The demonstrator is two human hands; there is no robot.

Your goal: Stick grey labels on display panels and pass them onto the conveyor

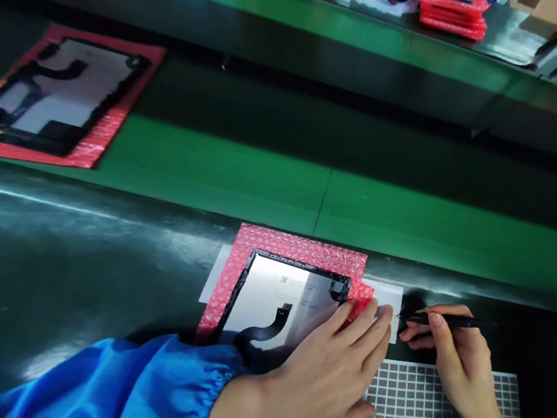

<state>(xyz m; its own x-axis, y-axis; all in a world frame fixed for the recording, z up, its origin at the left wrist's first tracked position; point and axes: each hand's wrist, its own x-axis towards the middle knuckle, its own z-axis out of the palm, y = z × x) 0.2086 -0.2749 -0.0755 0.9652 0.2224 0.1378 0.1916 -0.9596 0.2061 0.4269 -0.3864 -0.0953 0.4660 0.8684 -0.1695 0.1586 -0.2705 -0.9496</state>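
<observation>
My left hand (325, 369) lies with fingers stretched over the right edge of a display panel (269, 288) and onto white paper (387, 295). The panel shows a silver back, a black frame and a curved black ribbon cable, and rests on pink bubble wrap (299, 243). My right hand (454, 343) holds a black pen (461, 321) between thumb and fingers, its tip at the right edge of the paper. Under my right wrist lies a sheet of small grey labels (413, 395), partly hidden by both hands.
Another panel (85, 93) on pink bubble wrap (98, 138) sits at the upper left, on a green surface (222, 169). Along the top runs a shelf (330, 20) bearing red wrapped packs (453, 21) and a cardboard box (547, 15).
</observation>
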